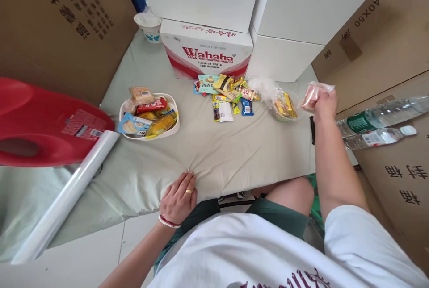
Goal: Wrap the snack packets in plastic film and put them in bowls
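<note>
1. Two hands in play. The right hand (324, 102) is up over the far right end of the desk (234, 154), and its fingers (326, 96) are closed around a pink snack packet (311, 95) in clear wrap.
2. That packet hangs in the air, just right of a clear bag of yellow snacks (284, 106) lying on the green cloth.
3. Down at the near edge, the left hand (177, 198) lies palm down on the cloth. Its fingers (187, 181) are loosely spread and grip nothing, though the fabric puckers right at the fingertips. It wears a ring and a beaded bracelet.
4. Centre of the desk: a loose pile of small snack packets (228, 93), right up against a Wahaha water carton (206, 51).
5. Left of the pile and well apart from it, a white bowl (174, 129) is heaped with more packets.
6. A paper cup (148, 26) stands by the carton's far left corner.
7. On the far left, a roll of clear film (67, 194) lies slanted across the cloth beside a red plastic piece (40, 123).
8. Over on the right, two water bottles (378, 118) lie on their sides on a cardboard box (402, 176), near the raised forearm.
</note>
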A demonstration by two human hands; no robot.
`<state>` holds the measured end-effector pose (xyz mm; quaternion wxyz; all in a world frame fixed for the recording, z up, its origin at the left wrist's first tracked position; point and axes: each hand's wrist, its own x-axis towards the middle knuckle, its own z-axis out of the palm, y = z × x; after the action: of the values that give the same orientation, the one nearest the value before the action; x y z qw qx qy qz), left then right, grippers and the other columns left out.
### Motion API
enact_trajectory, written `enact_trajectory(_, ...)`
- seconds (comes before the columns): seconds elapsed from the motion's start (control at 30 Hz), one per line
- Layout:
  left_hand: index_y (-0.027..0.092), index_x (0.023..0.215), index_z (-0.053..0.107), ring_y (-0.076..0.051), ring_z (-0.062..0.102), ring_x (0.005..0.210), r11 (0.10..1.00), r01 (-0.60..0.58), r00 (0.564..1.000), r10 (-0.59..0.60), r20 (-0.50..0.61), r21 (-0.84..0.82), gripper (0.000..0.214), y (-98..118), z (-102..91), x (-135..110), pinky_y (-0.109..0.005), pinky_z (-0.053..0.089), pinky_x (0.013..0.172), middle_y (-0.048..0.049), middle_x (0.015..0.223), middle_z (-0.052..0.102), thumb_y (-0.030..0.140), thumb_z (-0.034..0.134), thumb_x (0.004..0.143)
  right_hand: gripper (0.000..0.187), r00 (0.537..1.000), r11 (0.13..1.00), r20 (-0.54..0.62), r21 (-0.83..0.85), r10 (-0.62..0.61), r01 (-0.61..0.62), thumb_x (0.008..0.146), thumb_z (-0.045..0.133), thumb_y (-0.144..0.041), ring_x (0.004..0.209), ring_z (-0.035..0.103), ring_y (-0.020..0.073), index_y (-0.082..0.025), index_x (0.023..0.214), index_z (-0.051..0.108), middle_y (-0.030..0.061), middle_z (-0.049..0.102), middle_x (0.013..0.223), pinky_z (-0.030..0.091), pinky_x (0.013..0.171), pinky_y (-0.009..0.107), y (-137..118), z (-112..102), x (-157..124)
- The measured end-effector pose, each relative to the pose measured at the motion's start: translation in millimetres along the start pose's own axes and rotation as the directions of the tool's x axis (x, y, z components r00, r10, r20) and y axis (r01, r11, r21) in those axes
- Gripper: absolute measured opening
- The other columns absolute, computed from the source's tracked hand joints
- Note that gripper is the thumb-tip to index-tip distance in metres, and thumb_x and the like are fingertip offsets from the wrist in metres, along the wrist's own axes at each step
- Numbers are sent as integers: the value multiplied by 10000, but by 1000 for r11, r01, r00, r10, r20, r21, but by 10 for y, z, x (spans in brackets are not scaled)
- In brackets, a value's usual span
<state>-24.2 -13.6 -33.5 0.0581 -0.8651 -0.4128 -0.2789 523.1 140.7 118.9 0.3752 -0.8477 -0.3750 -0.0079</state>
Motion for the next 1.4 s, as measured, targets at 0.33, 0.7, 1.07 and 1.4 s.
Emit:
enact_trajectory(0.33, 202, 1430, 592, -266, 745, 1134, 999, 24, 999, -23, -32, 45, 567, 36, -5, 19, -354, 490, 902, -88, 1249, 779, 97, 625, 874, 316, 980, 865, 170, -472, -101, 171, 991, 515, -166, 1282, 427, 308, -70, 1243, 679, 245, 588, 1331, 344, 1036, 456, -41, 541, 113)
enact_trajectory(0.7, 247, 1432, 582, -279, 725, 1189, 998, 58, 998, -58, 32, 5, 557, 23, 18, -35, -377, 486, 923, -93, 1302, 756, 139, 587, 886, 313, 825, 802, 357, -258, -439, 539, 930, 666, -422, 1274, 421, 394, -127, 988, 751, 217, 661, 1108, 293, 1096, 635, -697, 906, -439)
enact_trajectory(1.07, 223, 1036, 697, -293, 629, 1213, 890, 321, 931, -359, -66, -323, 140, 117, -138, 163, -493, 487, 1056, -109, 1128, 724, 212, 586, 953, 343, 363, 689, 625, 416, -691, 594, 1045, 435, -252, 1089, 622, 232, -247, 1134, 765, 104, 694, 1232, 534, 922, 374, -305, 579, -3126)
enact_trajectory(1.4, 265, 1460, 515, -280, 676, 1150, -436, 616, 716, -36, 697, -656, 939, 675, 188, 1049, -419, 531, 980, -140, 1365, 638, 582, 906, 667, 373, 657, 568, 749, 579, -85, -585, 799, 794, -558, 634, 579, 149, -246, 1001, 768, 1, 705, 816, 502, 575, 276, -322, 85, -3380)
